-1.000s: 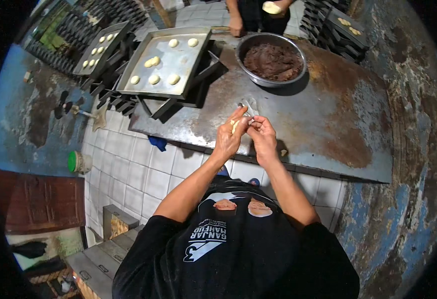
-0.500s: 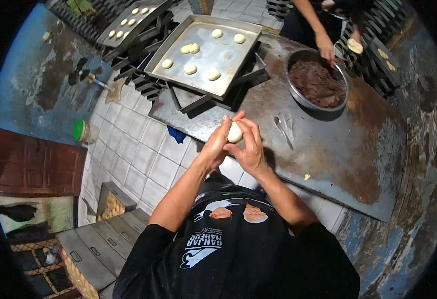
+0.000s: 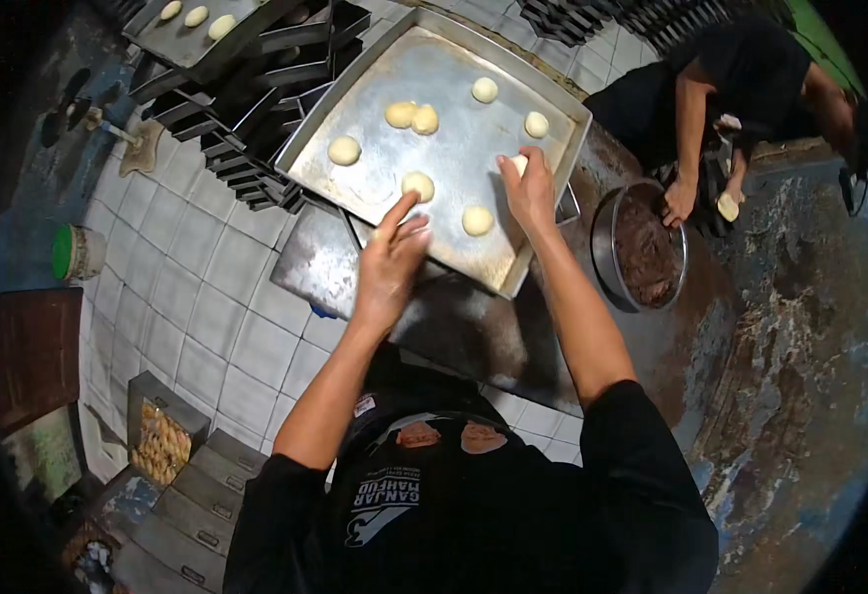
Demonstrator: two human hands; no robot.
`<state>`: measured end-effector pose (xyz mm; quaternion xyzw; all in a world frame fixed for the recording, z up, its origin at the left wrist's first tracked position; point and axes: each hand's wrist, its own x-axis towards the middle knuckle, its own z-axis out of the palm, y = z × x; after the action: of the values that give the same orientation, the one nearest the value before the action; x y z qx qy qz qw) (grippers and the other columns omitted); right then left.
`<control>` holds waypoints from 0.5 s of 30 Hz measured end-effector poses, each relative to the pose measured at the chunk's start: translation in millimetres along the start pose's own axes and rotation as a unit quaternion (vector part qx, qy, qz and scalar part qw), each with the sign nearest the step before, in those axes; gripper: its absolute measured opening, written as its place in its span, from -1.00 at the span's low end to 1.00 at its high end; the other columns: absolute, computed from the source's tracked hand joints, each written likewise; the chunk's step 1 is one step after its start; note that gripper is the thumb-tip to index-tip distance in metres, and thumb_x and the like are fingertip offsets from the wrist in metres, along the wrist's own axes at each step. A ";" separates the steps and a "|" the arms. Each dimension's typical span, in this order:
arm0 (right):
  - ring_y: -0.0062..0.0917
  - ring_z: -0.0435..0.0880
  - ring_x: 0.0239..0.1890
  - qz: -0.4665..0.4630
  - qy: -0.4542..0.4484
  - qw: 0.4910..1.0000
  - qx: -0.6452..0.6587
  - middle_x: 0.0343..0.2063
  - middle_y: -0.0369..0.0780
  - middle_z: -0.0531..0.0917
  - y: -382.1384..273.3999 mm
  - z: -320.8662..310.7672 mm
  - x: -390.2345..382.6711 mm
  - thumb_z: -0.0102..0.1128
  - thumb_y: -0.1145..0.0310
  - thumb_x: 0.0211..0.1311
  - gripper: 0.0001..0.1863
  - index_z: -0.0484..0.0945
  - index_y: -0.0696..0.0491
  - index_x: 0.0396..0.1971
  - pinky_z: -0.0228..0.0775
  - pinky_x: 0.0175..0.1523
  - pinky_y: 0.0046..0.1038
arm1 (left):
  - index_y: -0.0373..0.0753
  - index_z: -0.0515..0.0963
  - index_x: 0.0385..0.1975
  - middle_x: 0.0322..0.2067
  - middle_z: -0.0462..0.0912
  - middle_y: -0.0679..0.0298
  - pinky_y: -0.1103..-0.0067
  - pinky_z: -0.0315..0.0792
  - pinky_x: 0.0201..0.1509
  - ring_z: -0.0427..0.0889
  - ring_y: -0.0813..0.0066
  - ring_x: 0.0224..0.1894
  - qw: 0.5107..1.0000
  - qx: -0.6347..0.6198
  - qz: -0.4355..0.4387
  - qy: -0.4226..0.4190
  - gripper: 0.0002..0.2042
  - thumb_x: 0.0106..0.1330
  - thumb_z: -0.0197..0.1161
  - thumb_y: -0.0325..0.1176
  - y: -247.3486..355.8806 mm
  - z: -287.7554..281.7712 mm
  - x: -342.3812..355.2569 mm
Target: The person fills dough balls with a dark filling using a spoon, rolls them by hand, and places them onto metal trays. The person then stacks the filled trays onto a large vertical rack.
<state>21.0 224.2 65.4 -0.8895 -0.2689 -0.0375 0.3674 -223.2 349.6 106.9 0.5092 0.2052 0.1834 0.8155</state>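
Observation:
A square metal tray fills the upper middle, holding several pale dough balls, two of them pressed side by side. My left hand reaches over its lower rim with fingers apart, a fingertip at a dough ball. My right hand is closed round a dough piece over the tray's right side. Another dough ball lies between my hands. The tray sits on more trays on a worn metal table.
A co-worker at upper right has one hand at a bowl of brown paste and dough in the other. Stacked pans, another dough tray, a green-lidded bucket and metal boxes line the left.
My hands have moved from working a dough piece over the table up to the tray, separating. The view has shifted toward the tray. The co-worker has leaned down to the bowl.

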 end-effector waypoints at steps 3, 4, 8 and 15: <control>0.06 0.49 0.10 -0.058 -0.075 0.968 -0.233 0.03 0.16 0.52 31.2 45.8 20.7 0.27 0.22 0.31 -0.53 0.44 0.29 0.02 0.35 0.18 -0.07 | -0.38 0.42 0.28 0.17 0.56 0.11 0.55 0.44 0.21 0.60 0.41 0.14 0.992 0.119 -0.006 0.050 -0.62 0.51 0.12 -0.44 22.2 -67.9 1.7; 0.06 0.49 0.10 -0.059 -0.082 0.966 -0.237 0.03 0.16 0.52 38.6 60.3 24.3 0.27 0.22 0.31 -0.53 0.44 0.29 0.02 0.35 0.18 -0.07 | -0.38 0.46 0.24 0.16 0.57 0.12 0.55 0.42 0.22 0.59 0.42 0.13 0.988 0.143 -0.025 0.056 -0.65 0.51 0.12 -0.44 31.5 -91.0 -2.4; 0.12 0.28 0.32 -0.121 -0.045 0.969 -0.212 0.30 0.19 0.32 50.5 92.9 31.5 0.16 0.16 0.39 -0.43 0.35 0.30 0.18 0.14 0.36 -0.01 | -0.34 0.52 0.20 0.09 0.62 0.13 0.54 0.42 0.21 0.59 0.43 0.09 0.980 0.180 -0.010 0.081 -0.67 0.46 0.14 -0.49 45.1 -143.7 -0.2; -0.11 0.42 0.31 0.142 -0.163 0.970 0.108 0.24 0.03 0.48 28.4 83.2 104.8 -0.06 -0.02 0.54 -0.48 0.50 0.09 0.18 0.21 0.35 -0.13 | -0.36 0.54 0.11 0.08 0.62 -0.01 0.32 0.47 0.25 0.60 0.05 0.15 0.861 0.424 0.280 -0.022 -0.67 0.35 0.15 -0.55 53.6 -123.6 94.9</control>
<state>113.9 310.9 14.6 -0.8679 -0.1986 0.1899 0.4137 -211.9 513.3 92.3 0.8459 0.0934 0.2881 0.4390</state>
